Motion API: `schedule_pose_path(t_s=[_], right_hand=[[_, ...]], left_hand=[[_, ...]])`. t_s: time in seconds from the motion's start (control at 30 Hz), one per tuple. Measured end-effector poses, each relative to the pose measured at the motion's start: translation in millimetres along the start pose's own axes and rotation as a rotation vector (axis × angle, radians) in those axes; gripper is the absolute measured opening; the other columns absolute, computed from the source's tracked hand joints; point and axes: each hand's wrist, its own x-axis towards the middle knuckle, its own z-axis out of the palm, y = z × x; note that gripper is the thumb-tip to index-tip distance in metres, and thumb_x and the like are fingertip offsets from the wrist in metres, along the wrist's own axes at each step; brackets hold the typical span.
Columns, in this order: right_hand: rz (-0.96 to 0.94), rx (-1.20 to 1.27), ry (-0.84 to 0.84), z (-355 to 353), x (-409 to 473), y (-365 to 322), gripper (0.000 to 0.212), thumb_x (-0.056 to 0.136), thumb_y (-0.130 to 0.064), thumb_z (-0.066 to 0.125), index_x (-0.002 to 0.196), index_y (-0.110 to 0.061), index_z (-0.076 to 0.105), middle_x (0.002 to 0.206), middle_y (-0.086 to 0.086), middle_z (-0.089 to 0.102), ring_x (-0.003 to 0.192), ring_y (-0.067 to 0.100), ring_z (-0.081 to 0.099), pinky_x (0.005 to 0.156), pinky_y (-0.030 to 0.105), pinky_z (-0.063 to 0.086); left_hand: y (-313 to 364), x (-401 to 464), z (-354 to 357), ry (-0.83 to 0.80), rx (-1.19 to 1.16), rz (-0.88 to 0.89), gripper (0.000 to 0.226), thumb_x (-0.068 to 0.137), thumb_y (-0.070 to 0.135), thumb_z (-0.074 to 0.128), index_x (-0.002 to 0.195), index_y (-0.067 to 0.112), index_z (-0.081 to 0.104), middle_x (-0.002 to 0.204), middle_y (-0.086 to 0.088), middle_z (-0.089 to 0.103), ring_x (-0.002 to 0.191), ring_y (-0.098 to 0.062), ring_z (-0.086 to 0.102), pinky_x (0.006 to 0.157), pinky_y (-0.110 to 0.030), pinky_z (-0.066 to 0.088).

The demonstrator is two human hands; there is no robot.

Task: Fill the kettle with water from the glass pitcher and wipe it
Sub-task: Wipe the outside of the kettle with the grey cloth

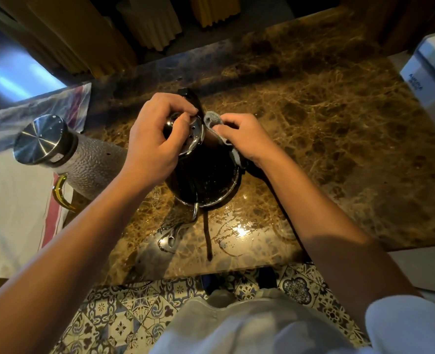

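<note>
At the counter [313, 123], my left hand [155, 139] pinches the lid [193, 134] of the upright kettle [206, 175]. My right hand [242, 136] grips a cloth [212, 118] touching the lid's right rim; the wet body lies just below the cloth.

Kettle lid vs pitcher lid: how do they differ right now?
The kettle lid is domed and perforated with small holes; the pitcher lid is a flat brushed-metal disc. The left hand pinches the kettle lid's knob, while the pitcher lid is untouched. The kettle lid sits mid-counter on the dark kettle; the pitcher lid tops the textured glass pitcher off to the left. Both are shiny metal and seated on their vessels.
</note>
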Motion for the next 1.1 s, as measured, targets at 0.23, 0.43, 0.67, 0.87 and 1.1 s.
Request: schedule_pose_path(t_s=[0.23, 0.43, 0.67, 0.87, 1.1], right_hand=[[0.192, 0.161, 0.006, -4, 3, 2, 0.038, 0.095, -0.045, 0.068, 0.112, -0.012, 0.078, 0.103, 0.003, 0.081, 0.100, 0.017, 0.077, 0.096, 0.039, 0.060], [0.108, 0.264, 0.313, 30, -36, 21, 0.021, 0.105, -0.027, 0.058, 0.110, -0.015, 0.075, 0.102, -0.003, 0.076, 0.098, 0.014, 0.073, 0.087, 0.036, 0.059], [0.038, 0.062, 0.411, 24, -82, 37, 0.023, 0.085, -0.012, 0.069, 0.093, -0.033, 0.065, 0.092, -0.025, 0.068, 0.085, -0.004, 0.062, 0.080, 0.032, 0.056], [-0.074, 0.240, 0.364, 18, -81, 8, 0.033, 0.083, 0.007, 0.073, 0.102, -0.017, 0.062, 0.103, -0.001, 0.069, 0.094, 0.007, 0.068, 0.085, 0.028, 0.059], [-0.072, 0.179, 0.509, 29, -66, 16, 0.017, 0.089, -0.010, 0.076, 0.104, -0.017, 0.072, 0.101, -0.004, 0.074, 0.097, 0.012, 0.072, 0.084, 0.033, 0.060]], left_hand=[[2, 0, -2, -0.014, 0.001, -0.011, 0.023, 0.106, 0.020, 0.049, 0.118, 0.016, 0.069, 0.121, 0.005, 0.066, 0.118, -0.014, 0.059, 0.104, -0.048, 0.047], [2, -1, 0, -0.023, -0.092, -0.073, 0.028, 0.109, 0.022, 0.049, 0.126, 0.017, 0.070, 0.134, 0.007, 0.069, 0.129, -0.012, 0.060, 0.107, -0.050, 0.050], [2, -3, 1, 0.001, -0.082, -0.114, 0.027, 0.108, 0.024, 0.050, 0.125, 0.021, 0.071, 0.127, 0.008, 0.071, 0.122, -0.013, 0.062, 0.103, -0.048, 0.051], [1, -2, 2, 0.010, -0.072, -0.107, 0.027, 0.107, 0.024, 0.050, 0.124, 0.021, 0.071, 0.125, 0.007, 0.072, 0.121, -0.015, 0.063, 0.102, -0.048, 0.052], [11, 7, 20, 0.175, -0.020, -0.224, 0.030, 0.103, 0.030, 0.047, 0.115, 0.022, 0.073, 0.116, 0.008, 0.073, 0.111, -0.013, 0.065, 0.097, -0.048, 0.053]])
